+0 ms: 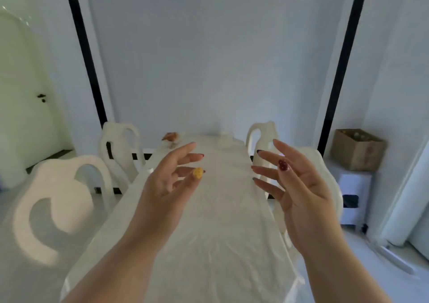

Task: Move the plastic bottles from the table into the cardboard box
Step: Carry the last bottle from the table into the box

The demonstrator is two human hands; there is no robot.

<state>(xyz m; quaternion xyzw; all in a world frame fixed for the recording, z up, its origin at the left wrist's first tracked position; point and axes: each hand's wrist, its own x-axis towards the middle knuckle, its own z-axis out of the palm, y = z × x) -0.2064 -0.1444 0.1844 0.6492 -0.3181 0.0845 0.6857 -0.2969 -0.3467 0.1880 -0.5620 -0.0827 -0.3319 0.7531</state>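
Both my hands are raised above a long table (209, 233) covered with a white cloth. My left hand (169, 179) has its fingers spread and holds nothing. My right hand (299, 184) is also open, palm turned inward, empty. A brown cardboard box (357, 149) stands on a small white stool at the far right, by the wall; pale rounded shapes that may be bottles show inside it. I see no plastic bottle on the table surface near me.
White chairs with cut-out backs stand at the left (58, 207) (120, 149) and right (262, 138) of the table. At the table's far end sit a small orange-brown object (170, 136) and a whitish item (224, 139). A white door (27, 98) is at the left.
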